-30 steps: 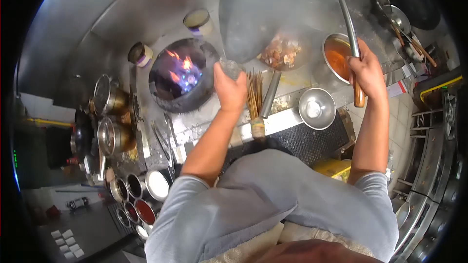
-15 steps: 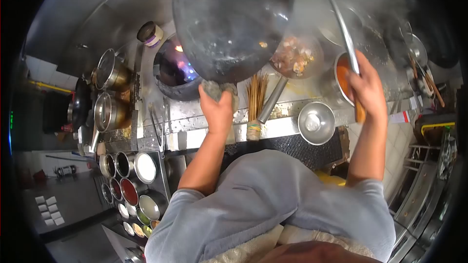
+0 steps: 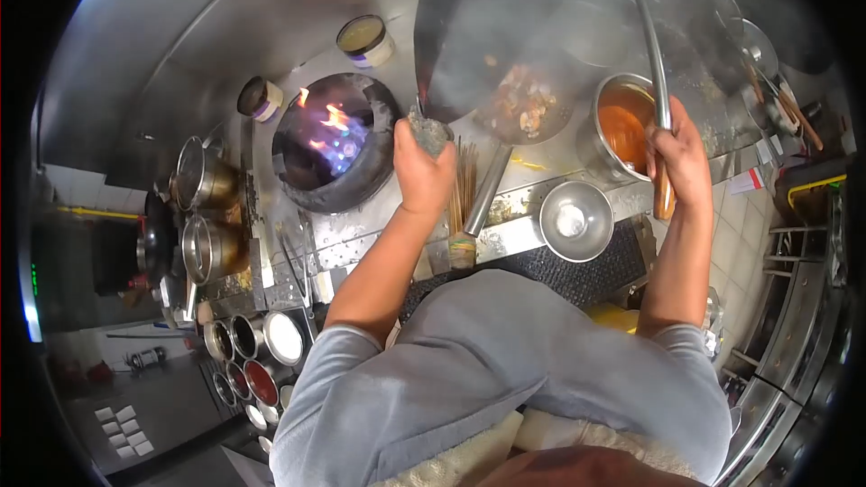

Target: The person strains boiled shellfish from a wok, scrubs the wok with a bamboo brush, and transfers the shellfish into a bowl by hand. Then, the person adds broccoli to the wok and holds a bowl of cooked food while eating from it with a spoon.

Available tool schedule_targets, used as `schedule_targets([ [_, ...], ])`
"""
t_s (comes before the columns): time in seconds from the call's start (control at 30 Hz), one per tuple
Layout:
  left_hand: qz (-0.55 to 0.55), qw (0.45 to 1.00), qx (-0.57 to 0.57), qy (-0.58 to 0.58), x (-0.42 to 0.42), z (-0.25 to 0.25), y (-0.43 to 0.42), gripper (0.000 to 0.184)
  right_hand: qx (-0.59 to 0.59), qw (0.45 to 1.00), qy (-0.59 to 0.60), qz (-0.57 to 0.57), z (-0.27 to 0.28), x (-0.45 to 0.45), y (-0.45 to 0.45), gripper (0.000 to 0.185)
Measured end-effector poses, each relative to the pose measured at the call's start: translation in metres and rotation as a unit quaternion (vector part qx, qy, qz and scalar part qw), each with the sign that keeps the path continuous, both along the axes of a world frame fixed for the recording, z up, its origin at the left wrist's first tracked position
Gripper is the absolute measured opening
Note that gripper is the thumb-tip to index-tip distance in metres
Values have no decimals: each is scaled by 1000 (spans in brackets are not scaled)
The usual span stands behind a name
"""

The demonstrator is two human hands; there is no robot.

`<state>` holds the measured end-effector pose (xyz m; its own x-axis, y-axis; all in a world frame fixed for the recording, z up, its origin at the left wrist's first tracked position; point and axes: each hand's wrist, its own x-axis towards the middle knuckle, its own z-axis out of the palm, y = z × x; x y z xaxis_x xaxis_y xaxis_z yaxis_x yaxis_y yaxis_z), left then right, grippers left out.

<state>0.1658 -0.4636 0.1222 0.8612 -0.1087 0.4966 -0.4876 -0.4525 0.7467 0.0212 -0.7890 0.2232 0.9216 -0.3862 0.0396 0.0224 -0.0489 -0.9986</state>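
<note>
My left hand (image 3: 422, 167) is closed on a grey cloth (image 3: 431, 133) at the near-left rim of a large dark wok (image 3: 456, 36). The wok is raised off the burner and tilted; steam blurs its far side. Below it, chunky pieces of food (image 3: 525, 104) lie in a round metal strainer or pan with a long handle (image 3: 489, 191). My right hand (image 3: 681, 155) is wrapped round the wooden end of a long metal-shafted cooking utensil (image 3: 651, 45), whose head is not visible. Beside that hand is a metal pot (image 3: 599, 140) of orange-red liquid (image 3: 629, 124).
Flames burn in the uncovered burner (image 3: 379, 167) at left. A bamboo brush (image 3: 463, 252) and an upright metal bowl (image 3: 575, 243) sit near the front edge. Two tubs (image 3: 365, 41) stand behind the burner. Pots (image 3: 212, 248) and several seasoning containers (image 3: 262, 383) are at left.
The wok has moved right, away from the burner, and its tilt has changed. My left hand went right and up with it. The flames are now uncovered. The right hand moved little.
</note>
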Motion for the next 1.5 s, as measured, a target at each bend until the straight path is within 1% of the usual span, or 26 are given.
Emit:
schedule_targets([
  [0.07, -12, 1000, -7, -19, 6, 10, 7, 50, -11, 1000, 8, -5, 5, -20, 7, 53],
  [0.13, -25, 999, -2, -31, 14, -5, 20, 48, -11, 1000, 12, -7, 9, -17, 6, 51],
  [0.17, 3, 999, 28, -45, 21, -18, 21, 45, 6, 1000, 26, -9, 3, -10, 7, 51],
  [0.27, -6, 1000, -12, -7, 17, 8, 9, 48, 2, 1000, 27, -13, 4, 5, 19, 54],
  [0.3, 9, 999, -36, 4, 18, 4, 14, 47, -13, 999, 39, 0, 5, 8, 21, 54],
  [0.4, 33, 987, -149, 53, 6, -7, 32, 38, -82, 995, 61, 15, 16, 25, 34, 55],
  [0.43, 29, 962, -254, 100, 5, -13, 38, 34, -108, 991, 71, 24, 18, 38, 39, 55],
  [0.47, 2, 923, -336, 190, 2, -19, 50, 36, -137, 986, 84, 35, 19, 48, 39, 55],
  [0.5, 0, 897, -370, 242, -2, -15, 58, 37, -160, 981, 96, 55, 16, 60, 39, 58],
  [0.53, -1, 868, -406, 286, -3, -11, 64, 39, -237, 965, 111, 25, 18, 62, 41, 60],
  [0.6, 17, 874, -427, 231, -4, -28, 75, 39, -385, 914, 123, -26, 29, 63, 54, 63],
  [0.63, 29, 877, -436, 202, -4, -30, 80, 39, -406, 906, 111, -43, 34, 58, 57, 64],
  [0.7, 60, 904, -379, 189, -9, -27, 93, 39, -438, 895, 90, 1, 43, 48, 53, 65],
  [0.73, 73, 916, -347, 190, -15, -27, 98, 39, -445, 886, 127, 17, 60, 38, 61, 65],
  [0.8, 79, 905, -361, 212, -18, -30, 100, 41, -442, 884, 136, 74, 64, 28, 62, 65],
  [0.87, 76, 889, -392, 225, -22, -27, 97, 41, -460, 867, 136, 139, 69, 17, 53, 65],
  [0.93, 81, 881, -402, 235, -25, -28, 96, 40, -493, 834, 124, 215, 74, 8, 44, 66],
  [1.0, 81, 879, -408, 232, -28, -29, 92, 40, -544, 787, 144, 253, 81, 4, 46, 68],
  [1.07, 77, 882, -413, 212, -27, -29, 88, 40, -584, 753, 119, 279, 67, 3, 29, 73],
  [1.1, 80, 883, -413, 209, -27, -29, 85, 39, -618, 714, 183, 272, 77, 3, 37, 74],
  [1.2, 94, 885, -413, 192, -23, -30, 81, 38, -698, 643, 186, 253, 87, 0, 24, 75],
  [1.23, 103, 886, -414, 182, -21, -30, 79, 37, -735, 618, 143, 239, 90, -5, 18, 70],
  [1.33, 112, 874, -439, 176, -13, -33, 80, 34, -778, 559, 220, 186, 107, -27, 7, 72],
  [1.37, 114, 867, -450, 180, -12, -35, 85, 33, -772, 551, 270, 165, 107, -34, 5, 68],
  [1.47, 118, 852, -470, 198, -15, -30, 103, 33, -664, 701, 234, 114, 69, -70, -7, 64],
  [1.5, 124, 856, -461, 199, -14, -39, 114, 33, -617, 739, 253, 97, 51, -80, -3, 61],
])
